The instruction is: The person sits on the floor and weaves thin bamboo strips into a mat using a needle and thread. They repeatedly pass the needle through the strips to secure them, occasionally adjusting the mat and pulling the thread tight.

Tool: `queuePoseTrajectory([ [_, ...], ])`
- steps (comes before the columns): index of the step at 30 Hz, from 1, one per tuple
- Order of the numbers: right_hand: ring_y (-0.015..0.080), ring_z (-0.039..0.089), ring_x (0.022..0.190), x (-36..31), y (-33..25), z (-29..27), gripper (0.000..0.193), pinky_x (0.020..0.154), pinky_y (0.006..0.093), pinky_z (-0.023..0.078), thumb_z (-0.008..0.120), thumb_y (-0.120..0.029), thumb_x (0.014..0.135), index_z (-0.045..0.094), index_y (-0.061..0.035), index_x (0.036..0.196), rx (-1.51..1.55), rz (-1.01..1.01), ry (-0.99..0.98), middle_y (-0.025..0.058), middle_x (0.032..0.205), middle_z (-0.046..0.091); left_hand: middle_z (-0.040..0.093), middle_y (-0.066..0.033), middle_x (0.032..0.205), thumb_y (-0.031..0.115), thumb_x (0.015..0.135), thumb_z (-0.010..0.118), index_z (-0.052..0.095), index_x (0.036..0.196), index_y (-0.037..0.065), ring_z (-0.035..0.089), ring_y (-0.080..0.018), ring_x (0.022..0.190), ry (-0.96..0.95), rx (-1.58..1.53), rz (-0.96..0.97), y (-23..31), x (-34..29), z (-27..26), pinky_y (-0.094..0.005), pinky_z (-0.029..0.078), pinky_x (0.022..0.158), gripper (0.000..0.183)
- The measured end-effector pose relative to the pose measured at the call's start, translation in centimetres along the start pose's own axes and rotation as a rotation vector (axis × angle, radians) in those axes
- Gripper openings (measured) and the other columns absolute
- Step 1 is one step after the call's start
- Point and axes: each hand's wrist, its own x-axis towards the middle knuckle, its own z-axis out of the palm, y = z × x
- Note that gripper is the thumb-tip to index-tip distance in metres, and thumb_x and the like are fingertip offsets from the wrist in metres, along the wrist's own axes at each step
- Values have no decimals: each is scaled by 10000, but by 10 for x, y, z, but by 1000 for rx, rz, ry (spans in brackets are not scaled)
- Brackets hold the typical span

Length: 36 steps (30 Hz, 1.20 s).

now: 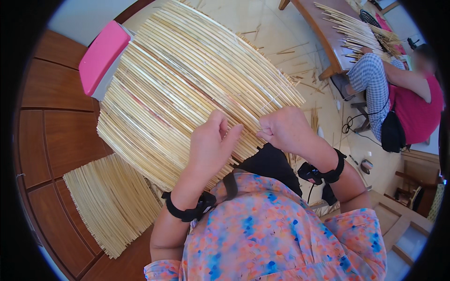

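The stick mat is seemingly being bound and steady tension is needed, left hand half-open, right hand clenched, contents unclear.

Left: brown wood panelling, rectangular sections with dark seams; pale wall above. Floor: cream, glossy. Upper right: brown wooden tabletop on stout legs. Upper left: pink-topped stool, white sides. Lower right: pale wooden frame. Lighting bright, fairly even.
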Motion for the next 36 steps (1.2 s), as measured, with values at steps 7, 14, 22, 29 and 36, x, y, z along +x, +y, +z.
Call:
queuePoseTrajectory([
  [7, 375, 571, 565, 0, -15, -6, 225, 510, 462, 423, 718, -158, 756, 545, -119, 617, -85, -12, -12, 120, 564, 530, 568, -93, 763, 102, 1030, 495, 608, 1028, -8, 532, -156, 689, -96, -275, -28, 4, -33, -32, -305, 458, 656, 158],
  [14, 380, 590, 598, 11, -17, -23, 163, 543, 459, 456, 701, -140, 715, 571, -121, 618, -67, -30, -32, 108, 583, 572, 651, -105, 848, 28, 974, 582, 682, 1053, 14, 607, -197, 731, -68, -199, 124, 17, -68, -37, -302, 495, 696, 128],
  [22, 364, 584, 600, 39, -21, -63, 186, 566, 447, 460, 711, -150, 682, 563, -60, 615, 106, -104, -209, 143, 585, 562, 586, -202, 1223, 7, 852, 653, 705, 959, 60, 600, -350, 1055, -81, 126, 302, 49, -84, -33, -372, 498, 862, 131],
  [29, 299, 571, 535, 55, -62, -102, 362, 554, 435, 454, 744, -328, 794, 617, -22, 650, 94, -113, -380, 144, 570, 590, 498, -192, 1444, 63, 824, 670, 684, 948, 65, 546, -397, 1233, 9, 931, 525, 69, -104, -51, -461, 464, 1000, 125],
  [36, 243, 541, 577, 96, -93, -144, 476, 594, 402, 463, 708, -439, 862, 648, -3, 683, 105, -139, -248, 131, 603, 590, 666, -98, 997, 87, 869, 608, 678, 937, 65, 661, -325, 868, 220, 876, 523, 91, -71, -129, -412, 535, 725, 100],
])
